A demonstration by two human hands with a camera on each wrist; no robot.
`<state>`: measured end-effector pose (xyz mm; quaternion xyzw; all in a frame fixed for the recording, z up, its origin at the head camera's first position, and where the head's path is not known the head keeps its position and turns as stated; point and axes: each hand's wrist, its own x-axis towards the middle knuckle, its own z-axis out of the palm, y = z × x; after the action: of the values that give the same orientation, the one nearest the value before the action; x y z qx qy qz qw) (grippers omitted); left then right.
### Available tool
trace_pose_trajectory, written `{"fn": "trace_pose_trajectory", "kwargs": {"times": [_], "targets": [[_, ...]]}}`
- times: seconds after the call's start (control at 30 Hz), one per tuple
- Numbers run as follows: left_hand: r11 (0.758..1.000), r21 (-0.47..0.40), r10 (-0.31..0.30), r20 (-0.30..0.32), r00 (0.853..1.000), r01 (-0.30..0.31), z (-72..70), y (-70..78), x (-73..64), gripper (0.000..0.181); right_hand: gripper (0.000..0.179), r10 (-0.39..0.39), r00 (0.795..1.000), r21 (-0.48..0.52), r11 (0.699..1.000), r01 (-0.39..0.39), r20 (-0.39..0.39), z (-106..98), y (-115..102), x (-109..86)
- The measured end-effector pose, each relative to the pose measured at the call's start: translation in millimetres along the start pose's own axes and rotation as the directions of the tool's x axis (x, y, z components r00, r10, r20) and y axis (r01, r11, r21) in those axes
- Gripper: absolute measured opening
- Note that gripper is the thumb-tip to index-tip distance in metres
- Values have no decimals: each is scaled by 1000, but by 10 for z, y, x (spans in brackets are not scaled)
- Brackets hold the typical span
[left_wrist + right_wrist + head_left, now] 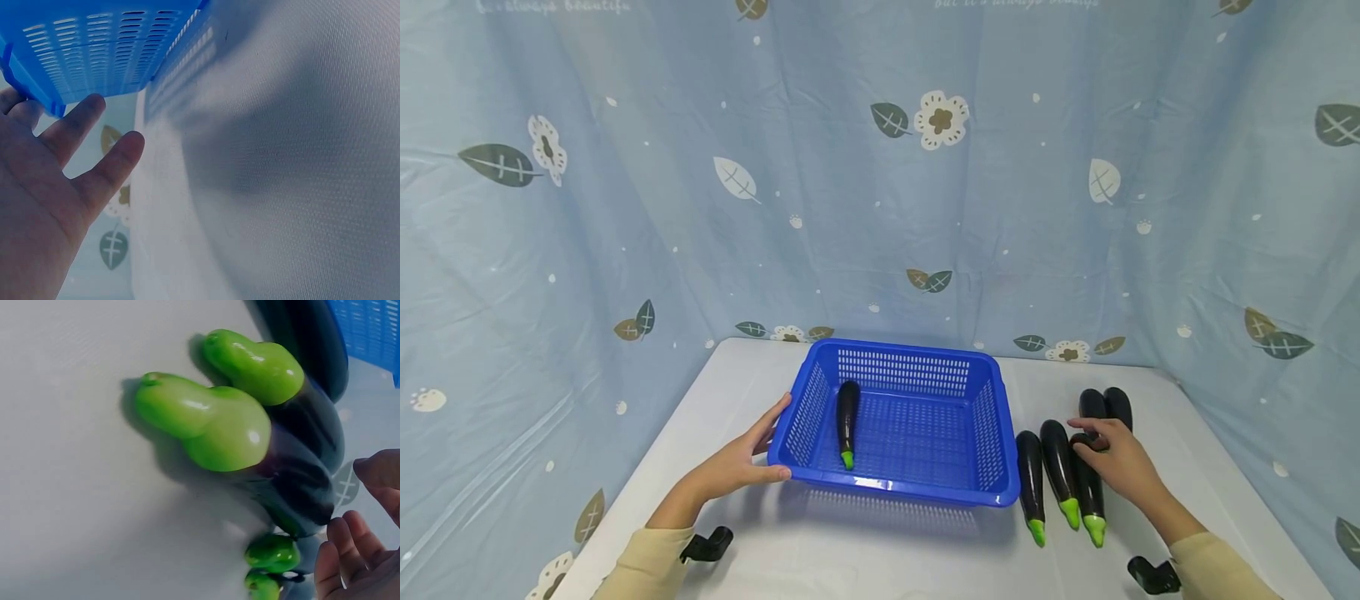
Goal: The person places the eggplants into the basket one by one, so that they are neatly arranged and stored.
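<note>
A blue slotted plastic basket (977,417) (94,44) stands mid-table, and one dark eggplant (847,421) with a green stem lies inside along its left wall. My left hand (752,454) (56,175) touches the basket's front-left corner with straight fingers, thumb along the front rim. Right of the basket lie several more eggplants; the closest three (1030,483) (1058,467) (1090,500) point their green stems toward me. My right hand (1112,458) (362,550) rests its loosely bent fingers on the far end of the rightmost of these (228,428), without closing round it.
Two further eggplants (1105,404) lie side by side behind my right hand. The white table (925,558) is walled on three sides by a blue flower-print cloth (880,208). Black wrist mounts (707,546) (1153,575) sit near the front edge.
</note>
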<state>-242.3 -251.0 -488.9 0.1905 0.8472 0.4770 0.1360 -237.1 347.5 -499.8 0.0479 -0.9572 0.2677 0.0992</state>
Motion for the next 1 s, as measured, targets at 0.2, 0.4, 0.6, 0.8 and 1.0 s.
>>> {"fn": "trace_pose_trajectory", "kwargs": {"times": [0.2,0.4,0.6,0.8,1.0], "targets": [[1000,8,5,2,1000,-5,-5,-15,6,108,39,19,1000,4,1000,-19,15,-18,90,-65],[1000,11,10,3,1000,-10,-12,-18,1,108,44,58,996,2,998,-59,61,-15,136,-127],[1000,9,18,8,1000,-18,-8,-18,1,108,53,106,990,18,994,-108,91,-13,154,-202],[1000,7,20,9,1000,-20,-8,-16,5,108,65,125,984,59,989,-133,130,-2,173,-246],[1000,5,16,10,1000,-16,-11,-16,4,108,69,134,979,49,989,-143,155,-17,140,-271]]}}
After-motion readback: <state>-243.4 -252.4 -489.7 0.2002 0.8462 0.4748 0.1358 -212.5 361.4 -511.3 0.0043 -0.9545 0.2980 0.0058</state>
